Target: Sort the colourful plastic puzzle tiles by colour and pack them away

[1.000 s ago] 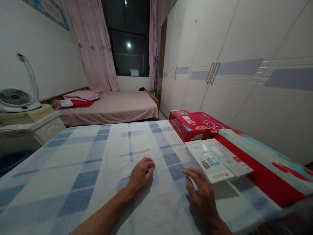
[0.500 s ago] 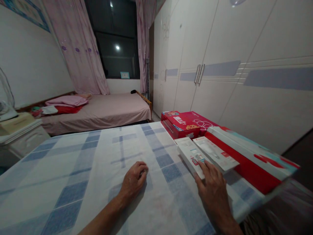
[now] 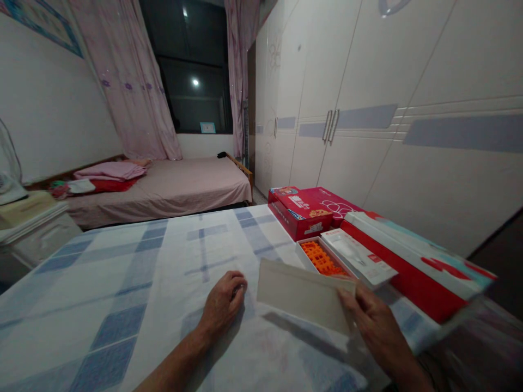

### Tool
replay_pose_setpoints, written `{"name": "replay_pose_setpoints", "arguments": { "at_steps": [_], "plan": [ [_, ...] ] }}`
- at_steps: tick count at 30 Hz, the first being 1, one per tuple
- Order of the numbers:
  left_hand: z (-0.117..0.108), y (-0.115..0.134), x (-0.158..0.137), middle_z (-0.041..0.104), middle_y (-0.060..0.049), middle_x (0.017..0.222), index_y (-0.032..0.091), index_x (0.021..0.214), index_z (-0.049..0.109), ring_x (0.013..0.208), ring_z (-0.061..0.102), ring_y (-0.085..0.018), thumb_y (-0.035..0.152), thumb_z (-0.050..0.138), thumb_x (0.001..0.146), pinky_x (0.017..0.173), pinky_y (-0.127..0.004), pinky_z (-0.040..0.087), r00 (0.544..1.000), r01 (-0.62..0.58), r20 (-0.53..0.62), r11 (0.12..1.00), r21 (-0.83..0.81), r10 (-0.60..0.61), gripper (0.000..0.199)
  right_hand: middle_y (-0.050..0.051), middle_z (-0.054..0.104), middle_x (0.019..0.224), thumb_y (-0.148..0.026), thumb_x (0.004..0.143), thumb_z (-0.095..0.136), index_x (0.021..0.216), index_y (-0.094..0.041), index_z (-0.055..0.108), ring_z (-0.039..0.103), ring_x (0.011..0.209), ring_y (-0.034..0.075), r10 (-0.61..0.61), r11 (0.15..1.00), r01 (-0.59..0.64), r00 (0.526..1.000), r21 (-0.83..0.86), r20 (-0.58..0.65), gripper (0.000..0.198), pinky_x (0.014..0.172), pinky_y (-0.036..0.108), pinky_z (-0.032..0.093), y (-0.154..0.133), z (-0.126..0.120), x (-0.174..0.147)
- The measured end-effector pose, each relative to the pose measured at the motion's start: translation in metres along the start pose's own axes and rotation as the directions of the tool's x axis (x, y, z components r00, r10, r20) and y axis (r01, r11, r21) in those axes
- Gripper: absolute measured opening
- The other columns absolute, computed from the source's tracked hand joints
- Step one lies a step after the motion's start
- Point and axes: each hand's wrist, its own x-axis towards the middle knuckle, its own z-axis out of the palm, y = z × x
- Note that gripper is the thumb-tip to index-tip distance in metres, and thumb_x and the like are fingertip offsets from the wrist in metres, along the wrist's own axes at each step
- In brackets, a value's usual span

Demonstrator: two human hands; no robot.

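Lid's off now: half a second ago your right hand (image 3: 376, 321) lay on the closed white box; now it has the lid (image 3: 304, 296) pinched by one end, thumb against fingers, held tilted above the tablecloth (image 3: 180, 321) with a shadow under it. That leaves the white box (image 3: 306, 260) uncovered on the right of the table, orange lattice-like pieces (image 3: 322, 258) showing inside, so its contents are now in reach; the lid hides the box's near end. Your left hand (image 3: 224, 296) hasn't shifted, resting on the cloth with fingers curled in; can't tell whether anything is inside it. Writing: the lid's plain off-white face is toward you, so the code block seen earlier is out of view. Second white box (image 3: 359, 253), just beside the open one, carries a red label patch and small red print, unreadable. Red carton (image 3: 300, 209) behind has white characters and a white sticker, too small to read. Flower-outline red box (image 3: 339, 207) and long red-and-white box (image 3: 408, 267): no legible brand.
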Motion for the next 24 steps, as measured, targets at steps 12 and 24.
{"name": "replay_pose_setpoints", "arguments": {
  "at_steps": [12,24],
  "plan": [
    [-0.001,0.001,0.001,0.062,-0.008,0.096,0.017,0.085,0.067,0.089,0.058,-0.018,0.018,0.044,0.081,0.081,-0.030,0.043,0.997,0.044,-0.047,0.978,-0.202,-0.055,0.023,0.007,0.063,0.099,-0.050,0.084,0.044,0.095,-0.019,0.060,0.061,0.086,0.020,-0.083,0.992,0.064,0.981,0.109,0.175,0.036,0.070,0.028,0.051,0.014,0.037,-0.009],
    [-0.021,-0.011,0.012,0.069,-0.008,0.077,0.011,0.091,0.067,0.065,0.062,-0.016,0.038,0.062,0.074,0.062,-0.026,0.045,0.877,0.434,0.290,0.369,-0.822,-0.383,0.032,0.004,0.061,0.097,-0.032,0.089,0.044,0.091,-0.022,0.059,0.062,0.085,0.015,-0.558,0.828,0.539,0.819,0.157,0.135,0.017,0.066,0.018,0.051,-0.046,0.050,-0.010]
  ]
}}
